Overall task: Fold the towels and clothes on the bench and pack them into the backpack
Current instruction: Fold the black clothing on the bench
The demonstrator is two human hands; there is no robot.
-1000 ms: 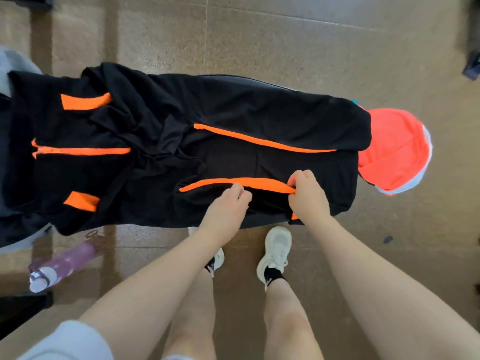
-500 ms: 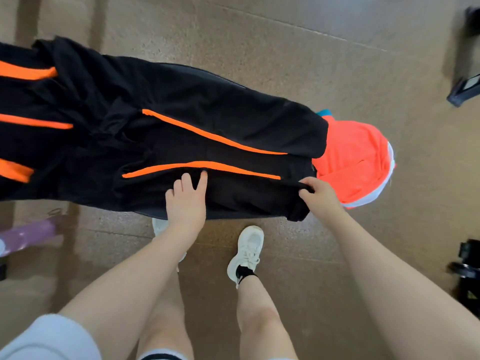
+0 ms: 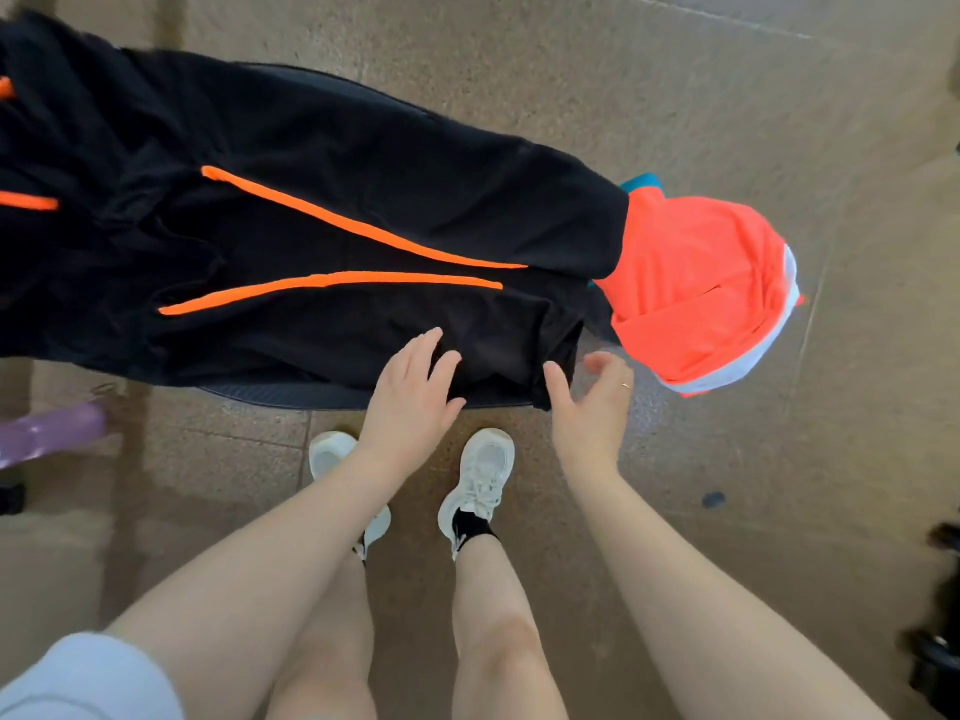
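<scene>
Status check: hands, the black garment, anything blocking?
Left hand open, flat on black orange-striped garment. Right hand open at its hem corner. Garment spread unfolded on bench. Folded orange cloth at its right end.

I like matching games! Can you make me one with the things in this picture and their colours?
Things:
1. trousers
2. folded top
3. bottle
4. shoes

Colours:
A. white
B. purple
C. black with orange stripes
D. bright coral orange with a white edge

Pairs: 1-C, 2-D, 3-B, 4-A
</scene>
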